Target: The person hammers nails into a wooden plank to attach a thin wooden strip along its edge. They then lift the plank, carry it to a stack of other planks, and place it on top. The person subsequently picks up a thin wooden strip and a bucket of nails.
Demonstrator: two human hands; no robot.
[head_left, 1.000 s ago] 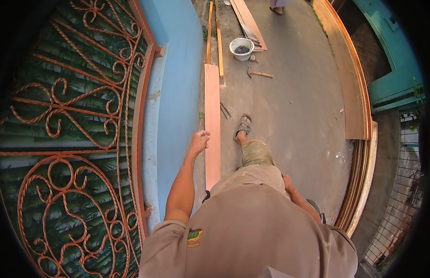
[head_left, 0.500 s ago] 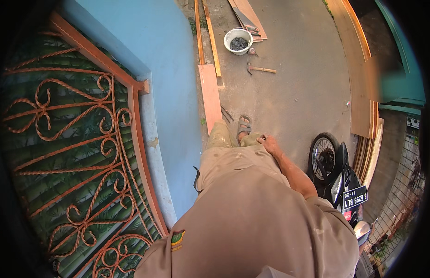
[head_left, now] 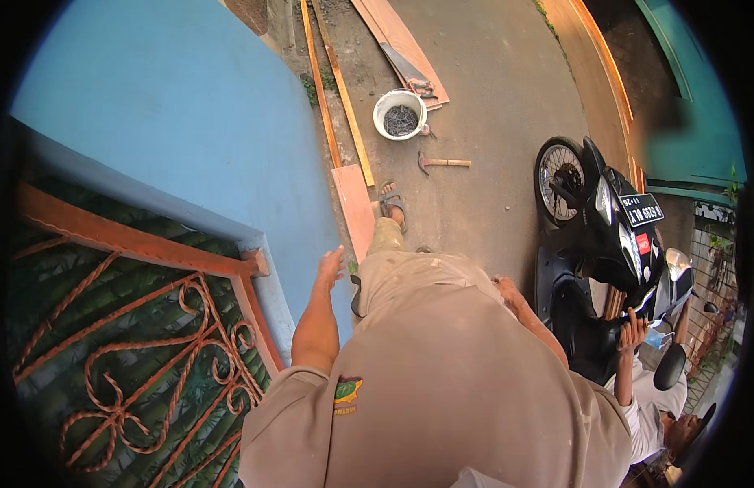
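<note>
Beside the blue wall (head_left: 190, 146) my left hand (head_left: 330, 268) hung open and empty, right hand (head_left: 507, 289) loose at my hip, holding nothing. Nearest was the plank (head_left: 354, 207) flat on the ground by my sandal (head_left: 392, 200); looked stiff and long, probably best grabbed mid-length along its edges.

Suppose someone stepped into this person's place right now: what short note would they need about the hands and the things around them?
Left hand: open, empty, fingers spread, beside the blue wall, just short of the near end of the flat wooden board.
Right hand: at the hip, holding nothing visible.
On the ground ahead: board along the wall, thin wooden strips beyond it, a white bucket of nails, a hammer.
A parked black motorcycle on the right, another person's hand on it.
Board lies down, unheld; nothing looks nailed.
</note>
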